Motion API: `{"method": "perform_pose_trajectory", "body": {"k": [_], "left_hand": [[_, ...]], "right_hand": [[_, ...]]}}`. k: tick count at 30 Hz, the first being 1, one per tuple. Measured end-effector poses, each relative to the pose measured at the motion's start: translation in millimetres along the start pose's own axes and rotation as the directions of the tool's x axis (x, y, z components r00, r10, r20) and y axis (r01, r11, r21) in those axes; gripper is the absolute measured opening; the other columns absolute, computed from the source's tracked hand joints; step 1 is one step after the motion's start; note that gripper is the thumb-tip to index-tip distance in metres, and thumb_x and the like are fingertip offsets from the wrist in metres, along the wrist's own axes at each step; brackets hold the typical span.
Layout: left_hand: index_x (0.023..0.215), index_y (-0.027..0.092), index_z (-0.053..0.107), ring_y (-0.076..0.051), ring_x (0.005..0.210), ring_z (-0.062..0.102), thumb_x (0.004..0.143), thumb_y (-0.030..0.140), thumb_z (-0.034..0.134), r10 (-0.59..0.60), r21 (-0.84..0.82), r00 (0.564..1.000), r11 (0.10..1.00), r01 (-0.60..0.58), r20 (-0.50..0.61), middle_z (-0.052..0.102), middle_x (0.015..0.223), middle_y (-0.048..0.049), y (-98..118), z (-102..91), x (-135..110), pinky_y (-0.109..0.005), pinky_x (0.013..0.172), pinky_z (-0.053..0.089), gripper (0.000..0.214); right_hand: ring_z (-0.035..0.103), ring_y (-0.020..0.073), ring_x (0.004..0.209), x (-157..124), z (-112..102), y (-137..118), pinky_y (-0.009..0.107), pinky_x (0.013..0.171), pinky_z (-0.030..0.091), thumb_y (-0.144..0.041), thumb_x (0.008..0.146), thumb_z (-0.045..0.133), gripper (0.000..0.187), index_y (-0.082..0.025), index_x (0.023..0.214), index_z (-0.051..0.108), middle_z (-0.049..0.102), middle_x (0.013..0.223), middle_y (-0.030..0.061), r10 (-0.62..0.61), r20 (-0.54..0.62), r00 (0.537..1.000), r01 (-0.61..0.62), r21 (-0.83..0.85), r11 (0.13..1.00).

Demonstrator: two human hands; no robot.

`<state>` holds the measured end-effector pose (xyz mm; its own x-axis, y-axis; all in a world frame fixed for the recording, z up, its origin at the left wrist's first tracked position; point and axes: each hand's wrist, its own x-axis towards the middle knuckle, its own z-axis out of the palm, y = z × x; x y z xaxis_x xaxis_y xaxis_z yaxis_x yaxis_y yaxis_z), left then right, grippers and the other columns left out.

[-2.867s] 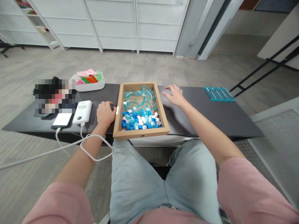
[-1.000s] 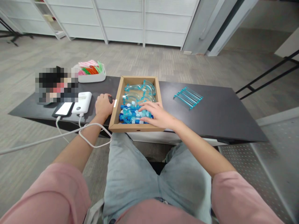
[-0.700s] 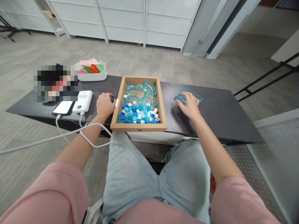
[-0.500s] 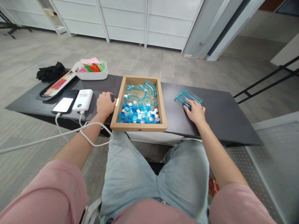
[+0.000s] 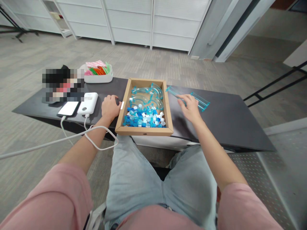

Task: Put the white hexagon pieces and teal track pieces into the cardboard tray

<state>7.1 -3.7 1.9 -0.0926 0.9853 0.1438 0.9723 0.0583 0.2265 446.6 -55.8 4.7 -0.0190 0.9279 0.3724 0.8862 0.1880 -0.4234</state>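
My right hand (image 5: 190,107) is over the table to the right of the cardboard box (image 5: 169,111). Its fingers are closed on a clear blue plastic straight tube (image 5: 173,91), whose far end reaches the box's right wall. More clear blue straight tubes (image 5: 202,102) lie beside that hand. At the box's left wall rests my left hand (image 5: 110,107), fingers curled, with a small dark object (image 5: 117,101) at the fingertips that I cannot make out. Inside the box are clear curved tubes (image 5: 157,90) and many small blue and white connectors (image 5: 144,119).
On the left of the dark table (image 5: 230,118) are a white power bank (image 5: 88,103), a phone (image 5: 69,108) and a white basket (image 5: 99,78) of colourful sticks. A white cable (image 5: 59,140) crosses my left forearm. Part of the far left is pixelated.
My right hand has moved left toward the box, carrying one blue straight tube away from the others. My left hand stays at the box's left side.
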Motion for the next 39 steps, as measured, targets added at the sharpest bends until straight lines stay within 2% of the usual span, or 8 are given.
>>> {"method": "perform_pose_trajectory", "body": {"k": [4,7,10,14,18,21,32,39], "left_hand": [[0.151,0.013,0.074,-0.048,0.150,0.064,0.111,0.033,0.052,-0.011,-0.006,1.000,1.000,0.011,-0.002,0.073,0.156,-0.0299,0.8,-1.1,0.0,-0.058,0.128,0.054,0.050],[0.150,0.015,0.074,-0.047,0.150,0.064,0.111,0.033,0.054,-0.015,-0.010,1.000,1.000,0.015,0.001,0.073,0.154,-0.0283,0.3,-1.1,0.5,-0.057,0.128,0.054,0.047],[0.151,0.015,0.074,-0.046,0.151,0.065,0.112,0.034,0.054,-0.012,-0.006,1.000,1.000,0.012,0.004,0.073,0.154,-0.0280,-0.7,-0.2,1.4,-0.056,0.128,0.055,0.048],[0.150,0.015,0.074,-0.048,0.149,0.065,0.111,0.034,0.053,0.003,-0.005,1.000,1.000,-0.003,-0.007,0.073,0.153,-0.0288,-1.2,1.5,1.8,-0.059,0.126,0.056,0.048],[0.149,0.016,0.074,-0.047,0.148,0.065,0.110,0.034,0.054,-0.002,-0.015,1.000,1.000,0.002,-0.015,0.074,0.152,-0.0277,-0.8,2.2,1.3,-0.058,0.126,0.055,0.048],[0.150,0.013,0.074,-0.047,0.148,0.064,0.110,0.035,0.052,0.004,-0.009,1.000,1.000,-0.004,-0.008,0.073,0.154,-0.0292,-0.8,1.7,0.6,-0.057,0.127,0.054,0.050],[0.151,0.015,0.074,-0.047,0.148,0.064,0.109,0.037,0.051,0.009,-0.001,1.000,1.000,-0.009,-0.009,0.074,0.154,-0.0289,-1.5,1.4,0.8,-0.057,0.126,0.055,0.053],[0.150,0.015,0.074,-0.048,0.146,0.065,0.110,0.037,0.051,0.008,-0.012,1.000,1.000,-0.008,-0.015,0.074,0.153,-0.0289,-1.6,1.7,1.1,-0.057,0.125,0.055,0.051]], "right_hand": [[0.065,0.0382,0.148,37.5,29.7,-73.0,0.061,0.129,0.041,-0.046,0.125,0.061,0.036,-0.042,0.147,0.089,0.079,0.152,0.0093,-0.281,0.156,0.947,0.265,0.114,0.957],[0.061,0.0386,0.155,61.2,45.6,-97.5,0.061,0.130,0.038,-0.042,0.120,0.073,0.031,-0.043,0.146,0.089,0.077,0.162,0.0064,-0.365,0.223,0.904,0.335,0.159,0.929],[0.061,0.0406,0.159,68.8,43.4,-80.2,0.062,0.130,0.040,-0.042,0.116,0.075,0.038,-0.040,0.152,0.084,0.075,0.167,0.0084,-0.310,0.186,0.932,0.287,0.142,0.947],[0.063,0.0449,0.158,48.9,17.8,-5.4,0.067,0.129,0.041,-0.038,0.112,0.067,0.046,-0.034,0.156,0.081,0.074,0.168,0.0152,-0.029,0.021,0.999,0.030,-0.022,0.999],[0.062,0.0515,0.159,9.0,-8.7,71.8,0.073,0.127,0.044,-0.045,0.099,0.083,0.060,-0.029,0.157,0.080,0.071,0.174,0.0215,0.213,-0.033,0.976,-0.216,-0.190,0.958],[0.064,0.0514,0.156,-16.3,-18.3,99.9,0.075,0.126,0.046,-0.047,0.103,0.078,0.050,-0.030,0.150,0.086,0.072,0.175,0.0206,0.255,-0.014,0.967,-0.251,-0.239,0.938],[0.077,0.0428,0.131,-12.8,-21.0,102.9,0.062,0.112,0.058,-0.044,0.111,0.055,0.043,-0.033,0.140,0.086,0.088,0.143,0.0158,0.281,-0.084,0.956,-0.287,-0.076,0.955],[0.073,0.0397,0.130,31.5,-9.5,32.9,0.063,0.123,0.056,-0.050,0.115,0.060,0.046,-0.032,0.148,0.087,0.080,0.139,0.0158,0.068,-0.129,0.989,-0.063,0.048,0.997]]}}
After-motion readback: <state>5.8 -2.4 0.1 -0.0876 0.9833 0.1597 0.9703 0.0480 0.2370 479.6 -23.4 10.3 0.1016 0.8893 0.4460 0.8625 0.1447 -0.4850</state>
